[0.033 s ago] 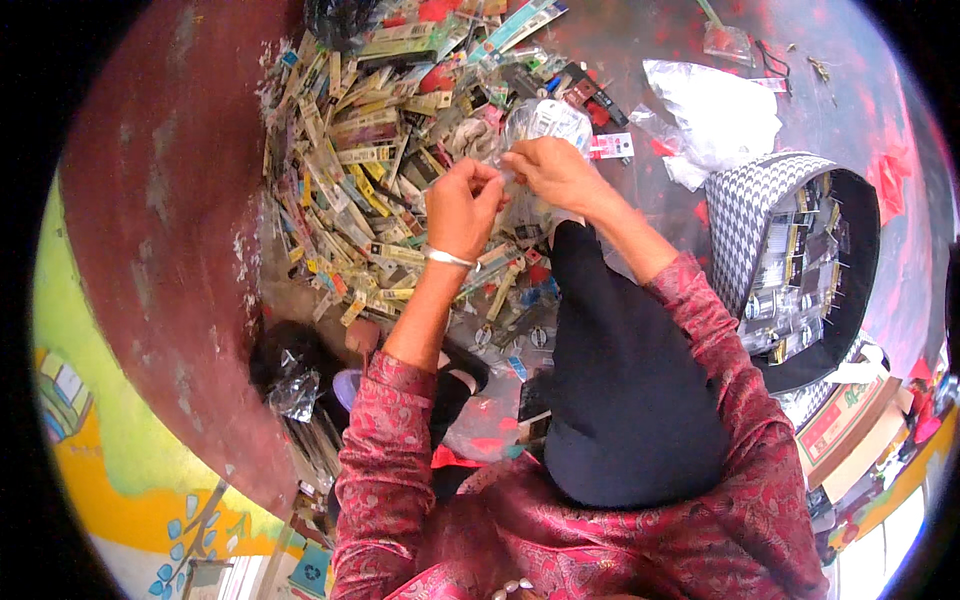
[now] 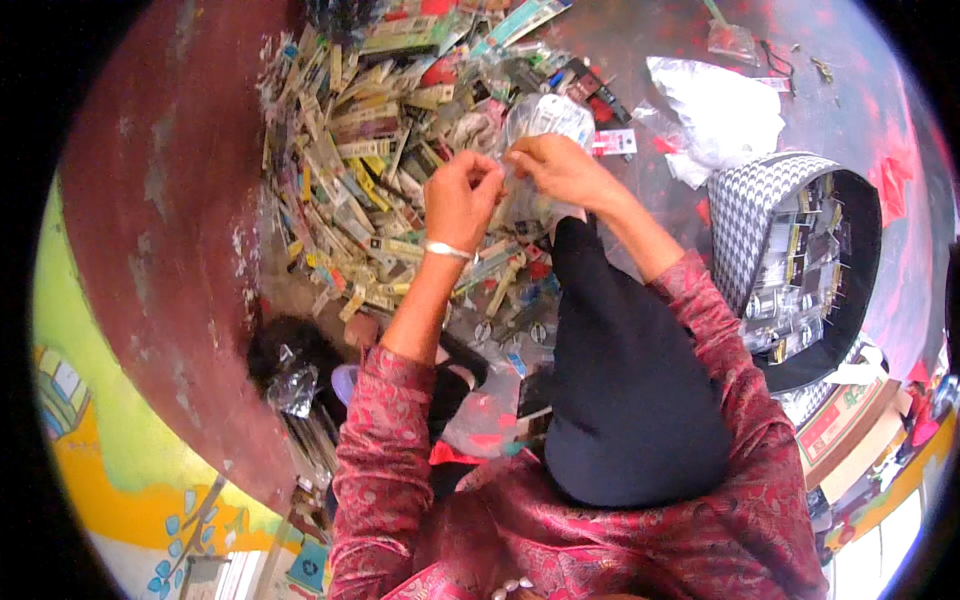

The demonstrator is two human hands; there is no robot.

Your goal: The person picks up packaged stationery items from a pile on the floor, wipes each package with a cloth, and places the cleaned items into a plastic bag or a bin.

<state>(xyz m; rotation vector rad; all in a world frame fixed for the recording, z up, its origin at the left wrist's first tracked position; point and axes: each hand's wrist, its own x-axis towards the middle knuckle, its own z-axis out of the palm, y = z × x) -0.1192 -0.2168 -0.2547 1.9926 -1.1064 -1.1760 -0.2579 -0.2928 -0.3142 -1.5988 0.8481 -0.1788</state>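
Note:
Close together over a wide heap of flat packaged strips (image 2: 350, 150), my two hands face each other with pinched fingers. My left hand (image 2: 462, 203), a white bangle (image 2: 448, 250) at its wrist, has its fingertips closed. Just right of it, my right hand (image 2: 562, 172) is pinched too. Whatever lies between the fingertips is too small and see-through to name. Behind and below the hands is a crumpled clear plastic bag (image 2: 552, 117). A pinkish-grey cloth-like lump (image 2: 474, 130) lies by the bag.
At right stands a houndstooth-patterned bag (image 2: 738, 205) holding several clear packets with dark labels (image 2: 800, 265). A white plastic bag (image 2: 715, 110) lies above it, a cardboard box (image 2: 845, 425) below. My black-clad knee (image 2: 635, 380) rises before me. A dark red surface (image 2: 160, 200) curves along the left.
Both hands have shifted very slightly upward in the view, still pinched close together. Nothing else has visibly moved.

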